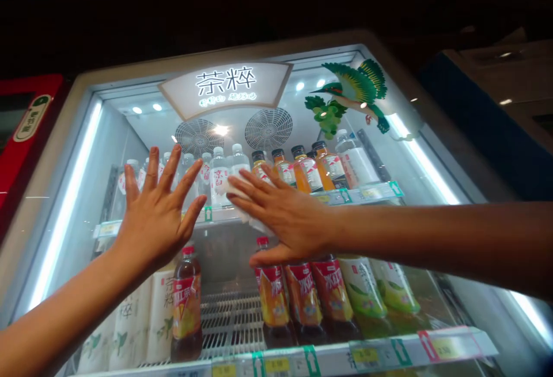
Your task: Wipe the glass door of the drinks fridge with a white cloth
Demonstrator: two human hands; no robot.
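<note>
Person's L hand (151,215) is up before the fridge (371,48), fingers fanned, holding nothing; can't tell if it touches the glass (228,264). R hand (296,212) is flat too, not clenched, w/ a white cloth (258,225) btwn it & the glass, sticking out past the fingers. Cloth sits approx. mid-door, right of L hand. Behind, upper shelf (375,191): clear bottles (218,175) on the left, orange bottles (324,169) w/ black caps right of them. Lower shelf (332,359): white bottles (127,325) far left, red-label bottles (273,299) in the mid., green-label bottles (362,287) at right. Sign (227,86) up top, bird decal (352,89) top R.
</note>
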